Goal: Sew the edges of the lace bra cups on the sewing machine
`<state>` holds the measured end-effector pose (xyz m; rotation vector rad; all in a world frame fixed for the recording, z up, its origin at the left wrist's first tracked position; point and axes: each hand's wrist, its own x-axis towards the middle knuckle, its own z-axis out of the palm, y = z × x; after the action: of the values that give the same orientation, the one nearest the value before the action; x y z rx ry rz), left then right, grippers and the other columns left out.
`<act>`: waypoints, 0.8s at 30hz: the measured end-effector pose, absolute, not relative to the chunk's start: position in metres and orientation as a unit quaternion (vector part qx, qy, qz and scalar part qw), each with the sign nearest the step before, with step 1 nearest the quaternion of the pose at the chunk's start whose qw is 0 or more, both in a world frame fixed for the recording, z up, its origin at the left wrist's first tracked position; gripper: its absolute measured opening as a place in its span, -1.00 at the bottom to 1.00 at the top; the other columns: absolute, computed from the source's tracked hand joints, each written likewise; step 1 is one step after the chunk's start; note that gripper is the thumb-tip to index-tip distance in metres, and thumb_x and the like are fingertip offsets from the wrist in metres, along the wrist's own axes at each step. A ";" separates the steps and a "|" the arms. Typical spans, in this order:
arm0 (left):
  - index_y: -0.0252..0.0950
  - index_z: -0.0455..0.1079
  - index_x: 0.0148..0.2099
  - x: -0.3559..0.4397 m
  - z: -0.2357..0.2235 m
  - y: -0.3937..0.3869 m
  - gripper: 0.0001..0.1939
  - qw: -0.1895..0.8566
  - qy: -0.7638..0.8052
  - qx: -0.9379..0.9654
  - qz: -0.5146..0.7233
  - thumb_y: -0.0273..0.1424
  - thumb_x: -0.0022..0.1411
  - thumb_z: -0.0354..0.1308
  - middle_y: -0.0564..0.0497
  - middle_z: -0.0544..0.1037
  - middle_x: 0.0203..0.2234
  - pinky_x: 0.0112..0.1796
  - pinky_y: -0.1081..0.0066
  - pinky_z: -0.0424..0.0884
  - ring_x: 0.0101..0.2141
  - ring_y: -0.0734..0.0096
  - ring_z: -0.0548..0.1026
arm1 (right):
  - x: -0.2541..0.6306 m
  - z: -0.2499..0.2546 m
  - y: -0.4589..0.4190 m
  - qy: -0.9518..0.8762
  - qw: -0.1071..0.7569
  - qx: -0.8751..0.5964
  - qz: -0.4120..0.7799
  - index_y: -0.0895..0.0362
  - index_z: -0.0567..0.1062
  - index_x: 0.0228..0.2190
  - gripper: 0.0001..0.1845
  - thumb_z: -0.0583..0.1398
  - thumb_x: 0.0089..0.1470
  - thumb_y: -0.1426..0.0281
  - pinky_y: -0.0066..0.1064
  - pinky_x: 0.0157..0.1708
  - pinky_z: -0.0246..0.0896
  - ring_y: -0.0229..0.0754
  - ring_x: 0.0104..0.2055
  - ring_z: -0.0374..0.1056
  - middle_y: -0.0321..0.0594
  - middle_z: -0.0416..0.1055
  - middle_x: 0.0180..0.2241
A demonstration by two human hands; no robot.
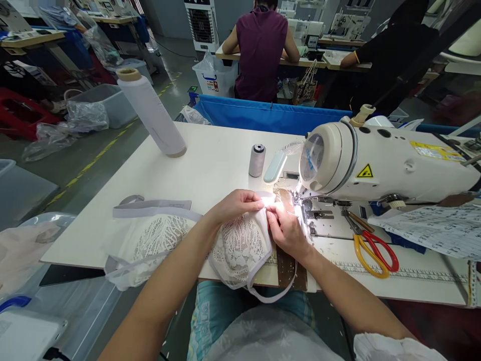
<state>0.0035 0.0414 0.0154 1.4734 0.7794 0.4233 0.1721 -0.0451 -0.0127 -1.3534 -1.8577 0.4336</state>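
Observation:
A white lace bra (pixel 240 248) lies across the front of the sewing table, one cup under my hands and the other to the left. My left hand (pixel 240 204) pinches the upper edge of the near cup between thumb and fingers. Close beside it, my right hand (pixel 287 228) is closed on the same edge, just left of the sewing machine's (pixel 391 160) lit needle area. A pale strap loops down over the table's front edge below my right hand. The fingertips partly cover the gripped fabric.
Behind my hands stand a small thread spool (pixel 257 160) and a large thread cone (pixel 152 113). Scissors (pixel 376 253) with red and yellow handles lie at right, near printed paper (pixel 424 233). Two people sit at machines beyond the blue cloth trough (pixel 248 114).

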 end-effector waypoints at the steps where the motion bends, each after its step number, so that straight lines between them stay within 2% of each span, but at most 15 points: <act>1: -0.37 0.41 -0.41 0.004 0.016 0.041 -0.76 0.653 0.344 0.648 0.187 -0.26 0.11 0.18 0.08 0.36 -0.54 -0.42 0.46 0.17 -0.50 0.55 0.25 | 0.172 -0.013 -0.045 -0.729 0.391 -0.534 0.172 0.12 0.36 -0.31 -0.85 -0.01 0.24 0.43 -0.35 -0.51 0.25 -0.19 -0.52 0.35 -0.17 0.44 -0.46; 8: -0.37 0.42 -0.40 0.003 0.014 0.042 -0.75 0.656 0.344 0.646 0.187 -0.25 0.11 0.18 0.07 0.39 -0.53 -0.40 0.45 0.22 -0.49 0.55 0.29 | 0.172 -0.015 -0.045 -0.723 0.398 -0.536 0.178 0.11 0.36 -0.30 -0.85 0.00 0.24 0.41 -0.34 -0.49 0.28 -0.17 -0.49 0.37 -0.17 0.46 -0.44; 24: -0.35 0.39 -0.43 0.003 0.013 0.042 -0.76 0.654 0.350 0.645 0.184 -0.25 0.10 0.18 0.09 0.35 -0.55 -0.42 0.45 0.18 -0.51 0.55 0.25 | 0.172 -0.015 -0.044 -0.729 0.391 -0.537 0.167 0.12 0.36 -0.30 -0.85 -0.01 0.24 0.42 -0.36 -0.46 0.28 -0.18 -0.47 0.38 -0.19 0.45 -0.46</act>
<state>0.0030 0.0422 0.0127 1.4618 0.7937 0.4172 0.1718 -0.0435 -0.0153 -1.3643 -1.8508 0.4239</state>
